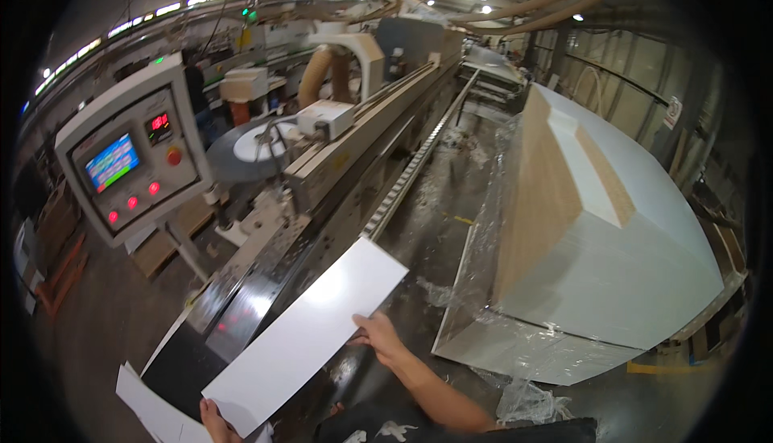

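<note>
A long white panel lies slantwise in front of me, its far end beside the feed side of a long machine. My right hand grips its right edge, thumb on top and fingers underneath. At the near left corner my left hand is closed on the same panel, thumb on its face; the rest of that hand is cut off by the picture's lower edge. Below and left of it, more white panels lie next to a black surface of the machine.
On the left stands a control panel with a lit screen and red buttons. To the right rises a big stack of white boards with clear plastic film around its base. A slatted rail runs along the machine.
</note>
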Tool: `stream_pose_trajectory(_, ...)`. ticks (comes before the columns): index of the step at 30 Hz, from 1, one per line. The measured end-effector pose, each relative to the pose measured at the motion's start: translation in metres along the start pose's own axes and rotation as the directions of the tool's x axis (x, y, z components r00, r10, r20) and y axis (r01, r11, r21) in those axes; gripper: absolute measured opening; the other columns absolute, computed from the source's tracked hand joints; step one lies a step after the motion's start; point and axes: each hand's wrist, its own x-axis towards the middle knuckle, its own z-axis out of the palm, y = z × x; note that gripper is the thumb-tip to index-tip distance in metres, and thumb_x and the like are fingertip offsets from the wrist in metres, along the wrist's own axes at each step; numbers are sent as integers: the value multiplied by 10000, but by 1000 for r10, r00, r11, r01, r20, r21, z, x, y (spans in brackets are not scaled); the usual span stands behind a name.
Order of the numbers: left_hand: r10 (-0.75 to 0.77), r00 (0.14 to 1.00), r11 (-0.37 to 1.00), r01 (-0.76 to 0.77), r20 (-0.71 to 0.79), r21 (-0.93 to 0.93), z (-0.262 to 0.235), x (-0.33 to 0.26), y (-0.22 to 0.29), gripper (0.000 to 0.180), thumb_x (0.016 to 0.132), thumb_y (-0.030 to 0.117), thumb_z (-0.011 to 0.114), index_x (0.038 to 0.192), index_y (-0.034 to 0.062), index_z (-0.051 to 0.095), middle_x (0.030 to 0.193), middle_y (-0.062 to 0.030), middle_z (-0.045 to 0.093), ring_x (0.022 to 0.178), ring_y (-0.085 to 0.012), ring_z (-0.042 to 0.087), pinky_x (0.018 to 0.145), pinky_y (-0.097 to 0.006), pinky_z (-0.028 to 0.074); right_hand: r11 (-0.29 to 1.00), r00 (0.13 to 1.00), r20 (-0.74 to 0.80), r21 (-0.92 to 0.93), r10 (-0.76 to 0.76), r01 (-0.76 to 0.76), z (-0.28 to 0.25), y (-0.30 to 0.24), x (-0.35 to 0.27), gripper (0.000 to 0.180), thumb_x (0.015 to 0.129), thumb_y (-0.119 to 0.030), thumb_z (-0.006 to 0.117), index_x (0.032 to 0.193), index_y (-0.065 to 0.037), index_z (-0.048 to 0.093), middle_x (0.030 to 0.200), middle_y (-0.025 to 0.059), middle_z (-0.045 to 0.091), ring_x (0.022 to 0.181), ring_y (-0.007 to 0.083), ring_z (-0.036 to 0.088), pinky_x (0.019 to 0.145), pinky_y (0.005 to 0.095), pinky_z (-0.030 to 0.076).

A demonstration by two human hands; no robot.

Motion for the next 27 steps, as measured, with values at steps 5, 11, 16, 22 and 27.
stream_pose_trajectory(5,-93,859,993,114,-503,11,-85,7,-55,463,1096,290,467,1416,-41,509,1367,-192,600,1217,-310,626,1031,-430,516,967,971,17,-106,237,-234,49,139,71,255,987,-122,659,1172,47,615,1017,144,698,842,244,744,719,404,671)
stream_pose_trajectory(11,-13,771,977,146,-637,156,-141,46,-95,293,1086,252,529,1237,2,537,1205,-136,586,1115,-230,582,1021,-383,484,947,962,-29,-173,271,-272,145,157,90,359,926,11,681,1230,70,500,1001,128,622,819,216,678,703,406,697)
stream_pose_trajectory(16,64,876,987,16,-479,161,-119,89,-107,304,1063,129,574,1318,-15,491,1275,-155,605,1163,-241,594,1045,-375,473,949,985,-19,-267,169,-168,142,194,155,1133,834,144,696,1648,-92,-56,1121,160,571,915,249,663,763,429,667)
stream_pose_trajectory(22,-32,999,817,9,30,577,-85,52,-21,1057,793,79,872,1634,-11,237,1402,-238,609,1141,-277,665,969,-393,547,935,992,-51,-331,117,-128,166,168,184,1200,932,109,674,1659,-199,-229,1005,143,623,858,252,693,784,389,640)
stream_pose_trajectory(27,-36,987,677,139,-156,723,-59,42,-9,771,847,70,839,1512,-31,465,1313,-229,663,1130,-282,683,938,-360,551,917,984,-39,-359,175,-177,173,163,198,1136,960,89,665,1664,-160,-191,986,124,631,831,205,671,808,377,667)
